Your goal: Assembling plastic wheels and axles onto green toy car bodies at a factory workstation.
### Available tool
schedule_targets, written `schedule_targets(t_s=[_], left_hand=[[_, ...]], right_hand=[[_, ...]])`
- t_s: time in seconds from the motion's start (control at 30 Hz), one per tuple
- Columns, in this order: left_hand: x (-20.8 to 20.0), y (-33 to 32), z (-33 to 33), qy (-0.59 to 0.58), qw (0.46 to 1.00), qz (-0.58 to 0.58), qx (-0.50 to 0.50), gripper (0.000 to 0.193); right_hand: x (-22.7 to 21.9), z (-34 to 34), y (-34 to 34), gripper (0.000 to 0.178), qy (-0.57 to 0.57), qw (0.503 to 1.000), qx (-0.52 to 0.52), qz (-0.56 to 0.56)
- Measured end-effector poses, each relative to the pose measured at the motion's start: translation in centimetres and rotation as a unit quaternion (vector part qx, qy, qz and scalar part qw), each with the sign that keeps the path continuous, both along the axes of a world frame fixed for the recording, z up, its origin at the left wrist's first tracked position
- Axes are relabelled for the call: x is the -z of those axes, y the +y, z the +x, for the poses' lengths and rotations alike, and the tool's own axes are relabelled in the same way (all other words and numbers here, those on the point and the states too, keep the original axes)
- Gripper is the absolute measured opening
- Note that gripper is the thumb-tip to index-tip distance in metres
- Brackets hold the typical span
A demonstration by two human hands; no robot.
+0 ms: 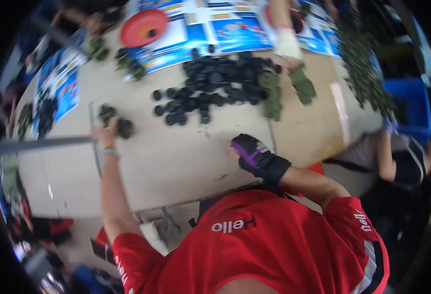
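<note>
Left of the black disc pile point(216, 78), your left hand point(106, 132) appears closed round a dark green bundle point(125, 128), gripped mid-length, perhaps to keep it together. Nearer you than the pile, your gloved right hand point(251, 153) is half-curled; I cannot tell whether it holds anything.

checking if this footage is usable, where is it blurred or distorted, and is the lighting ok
Head view: the left hand and the dark green items by it look smeared; head view: the red shirt is sharper, its print readable; head view: a black fisheye rim swallows the corners; head view: the table is fairly bright and even, surroundings darker.
</note>
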State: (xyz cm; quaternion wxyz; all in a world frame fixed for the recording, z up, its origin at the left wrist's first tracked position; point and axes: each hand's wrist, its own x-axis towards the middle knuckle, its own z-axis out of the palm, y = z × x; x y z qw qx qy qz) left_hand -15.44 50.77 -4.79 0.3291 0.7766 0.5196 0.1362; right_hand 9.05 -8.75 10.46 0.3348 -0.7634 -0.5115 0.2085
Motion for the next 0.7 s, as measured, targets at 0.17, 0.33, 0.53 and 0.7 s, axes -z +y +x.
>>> schedule_targets(t_s=[0.17,0.33,0.53,0.7], left_hand=[[1.0,2.3,6.2,-0.057,0.981,0.181,0.047,0.085],[1.7,-19.2,7.6,-0.010,0.951,0.188,0.243,0.073],[-1.8,-42.6,10.8,-0.064,0.951,-0.051,0.297,0.054],[-8.3,-48.8,15.0,-0.088,0.915,-0.134,0.369,0.052]], right_hand=[[2.3,-0.9,-10.5,0.024,-0.003,0.992,0.067,-0.109],[2.8,3.5,-16.3,0.030,-0.134,0.946,0.243,-0.168],[3.9,13.0,-7.3,0.084,-0.054,0.910,0.409,-0.037],[6.3,14.1,-7.7,0.076,0.107,0.900,0.422,0.016]])
